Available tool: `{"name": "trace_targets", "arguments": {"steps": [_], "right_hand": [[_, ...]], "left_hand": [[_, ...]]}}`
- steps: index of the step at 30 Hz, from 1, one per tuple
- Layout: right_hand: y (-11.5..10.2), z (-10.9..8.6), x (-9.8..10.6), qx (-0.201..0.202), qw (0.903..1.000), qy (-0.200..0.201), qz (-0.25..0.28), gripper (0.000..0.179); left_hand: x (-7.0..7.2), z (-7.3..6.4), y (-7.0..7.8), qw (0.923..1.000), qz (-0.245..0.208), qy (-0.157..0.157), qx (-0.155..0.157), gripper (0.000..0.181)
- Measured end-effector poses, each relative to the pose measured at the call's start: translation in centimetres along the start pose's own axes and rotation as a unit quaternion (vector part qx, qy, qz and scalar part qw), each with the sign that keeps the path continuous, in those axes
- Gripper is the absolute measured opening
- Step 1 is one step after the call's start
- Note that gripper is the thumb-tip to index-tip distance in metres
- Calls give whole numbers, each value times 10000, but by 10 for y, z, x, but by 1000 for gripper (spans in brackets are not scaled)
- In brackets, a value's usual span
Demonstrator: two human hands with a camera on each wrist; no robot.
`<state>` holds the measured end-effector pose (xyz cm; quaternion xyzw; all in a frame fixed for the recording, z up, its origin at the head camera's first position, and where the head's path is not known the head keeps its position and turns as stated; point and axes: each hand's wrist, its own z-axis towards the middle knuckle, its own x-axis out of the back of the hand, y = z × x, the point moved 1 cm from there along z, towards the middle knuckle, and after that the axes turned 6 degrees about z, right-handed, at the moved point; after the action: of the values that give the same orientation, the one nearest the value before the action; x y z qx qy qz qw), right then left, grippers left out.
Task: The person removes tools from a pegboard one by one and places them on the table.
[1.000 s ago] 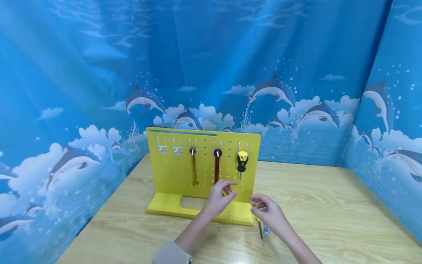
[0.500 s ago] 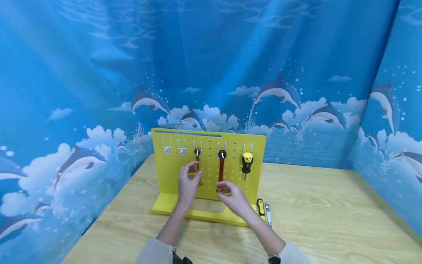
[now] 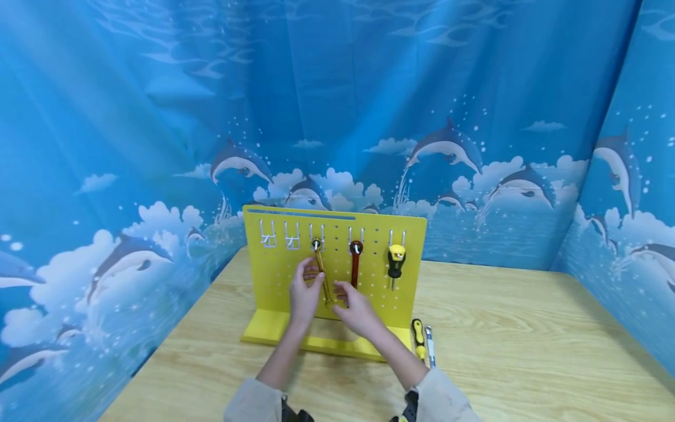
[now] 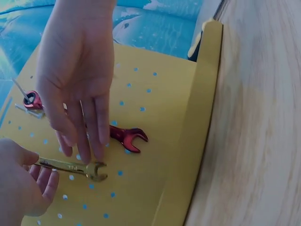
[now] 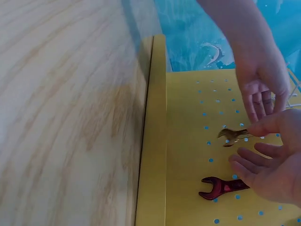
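Left hand [image 3: 304, 298]: the forearm is rising from a pale sleeve [image 3: 255, 401], and the thumb and fingers are pinching the shaft of the gold wrench [image 3: 323, 275]. Right hand [image 3: 360, 312]: the forearm is slanting up and inward, with the fingers apart and loosely bent. The left wrist view is showing the left thumb lying on the gold shaft, a detail too small to read in the head view. Both wrist views are showing the forked end of the red wrench [image 3: 355, 264], which the right hand is hiding in the head view. The head view is showing a stubby screwdriver [image 3: 396, 264] hanging at the right of the yellow pegboard [image 3: 279, 281]; neither wrist view is showing it. The gold wrench is hanging by its ring end from hook 3, counted from the left, and is slanting down to the right between the 2 hands. Its forked end is projecting past the left thumb, just beside the right fingertips; whether these are touching it, I cannot tell.
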<state>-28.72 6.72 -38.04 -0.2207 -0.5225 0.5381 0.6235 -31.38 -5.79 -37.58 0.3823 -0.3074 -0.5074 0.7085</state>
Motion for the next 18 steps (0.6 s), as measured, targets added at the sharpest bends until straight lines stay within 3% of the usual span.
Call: {"name": "trace_targets", "arguments": {"steps": [7, 18], "right_hand": [[-1, -7, -1, 148, 9955, -247, -899, 41], [-10, -22, 4, 297, 9980, -365, -425, 40]], "left_hand": [[0, 0, 9, 9993, 47, -312, 219, 45], [8, -7, 25, 9962, -78, -790, 368, 66]]}}
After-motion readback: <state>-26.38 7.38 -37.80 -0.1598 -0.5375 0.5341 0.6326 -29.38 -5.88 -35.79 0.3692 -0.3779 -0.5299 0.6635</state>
